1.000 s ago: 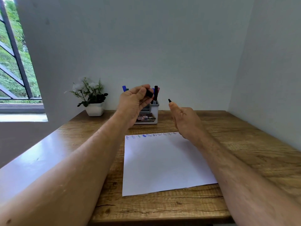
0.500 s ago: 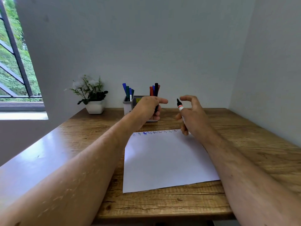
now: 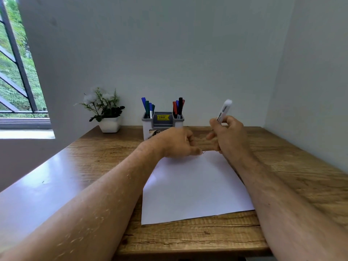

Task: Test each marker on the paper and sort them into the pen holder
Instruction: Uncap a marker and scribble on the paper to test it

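Observation:
My right hand point(image 3: 229, 136) grips a white-barrelled marker point(image 3: 224, 110), tail end up and tip end down behind my fingers, above the top right corner of the white paper point(image 3: 194, 185). My left hand point(image 3: 177, 142) rests on the paper's top edge with its fingers curled; the black cap it held a moment ago is hidden inside it. A small pen mark shows on the paper just right of that hand. The grey pen holder point(image 3: 148, 127) stands behind my left hand, with blue and green markers point(image 3: 147, 108) in its left slot and red, blue and black markers point(image 3: 178, 106) in its right slot.
A wooden desk point(image 3: 94, 157) fills a corner between two white walls. A white pot with a small plant point(image 3: 107, 112) stands at the back left. A barred window point(image 3: 17, 72) is on the far left.
My left hand dropped from in front of the holder onto the paper's top edge. My right hand turned the marker over, so its tail now points up instead of its black tip.

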`<action>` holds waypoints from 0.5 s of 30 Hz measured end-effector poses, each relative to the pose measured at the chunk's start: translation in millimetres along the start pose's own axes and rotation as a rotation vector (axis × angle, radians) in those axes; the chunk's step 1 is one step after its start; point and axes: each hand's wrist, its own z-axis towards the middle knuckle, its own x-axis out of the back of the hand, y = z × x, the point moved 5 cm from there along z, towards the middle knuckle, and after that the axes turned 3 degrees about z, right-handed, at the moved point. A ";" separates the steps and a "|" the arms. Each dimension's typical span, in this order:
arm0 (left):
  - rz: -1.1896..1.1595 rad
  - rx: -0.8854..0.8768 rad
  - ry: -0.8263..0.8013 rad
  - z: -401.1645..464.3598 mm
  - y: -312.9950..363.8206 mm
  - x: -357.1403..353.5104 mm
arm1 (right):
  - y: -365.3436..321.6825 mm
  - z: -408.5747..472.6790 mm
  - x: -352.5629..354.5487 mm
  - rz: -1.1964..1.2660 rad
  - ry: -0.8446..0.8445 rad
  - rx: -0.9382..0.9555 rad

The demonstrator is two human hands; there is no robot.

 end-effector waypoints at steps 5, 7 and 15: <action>0.047 -0.010 -0.092 1.7 -2.4 -9.2 | 1.1 0.4 1.2 -0.147 0.046 0.021; 0.046 -0.012 -0.097 3.8 -3.4 -10.4 | 2.5 -0.1 2.6 -0.169 0.063 0.000; 0.056 -0.045 -0.156 6.9 -3.1 -16.0 | 15.9 -2.1 5.2 -0.165 -0.005 -0.212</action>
